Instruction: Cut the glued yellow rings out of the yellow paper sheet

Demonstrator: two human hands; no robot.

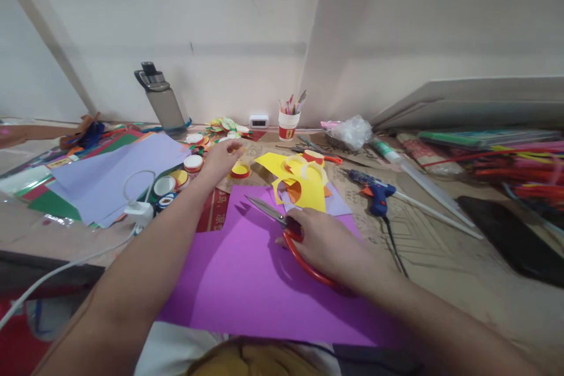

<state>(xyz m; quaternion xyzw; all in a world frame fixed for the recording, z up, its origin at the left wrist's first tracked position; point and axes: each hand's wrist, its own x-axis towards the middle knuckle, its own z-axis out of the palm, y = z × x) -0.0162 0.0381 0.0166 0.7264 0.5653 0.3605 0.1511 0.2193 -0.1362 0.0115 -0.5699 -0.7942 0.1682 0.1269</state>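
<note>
My right hand (326,241) is closed around the red handles of a pair of scissors (268,210). The blades look shut and point to the upper left over a large purple sheet of paper (247,282). My left hand (224,160) is stretched out, fingers loosely bent and apart, with nothing visible in them. It is beside a shallow yellow-and-red ring (240,171) and several white-topped round pieces (192,163). Yellow paper with round holes cut in it (315,191) lies past the scissors, partly over a pale lilac piece (338,202).
A blue glue gun (379,192) with a white stick lies to the right, near a dark phone-like slab (506,241). At the back stand a grey bottle (165,106) and a cup of pens (288,126). Lilac sheets (118,170) lie left. Another person's arm (35,133) shows far left.
</note>
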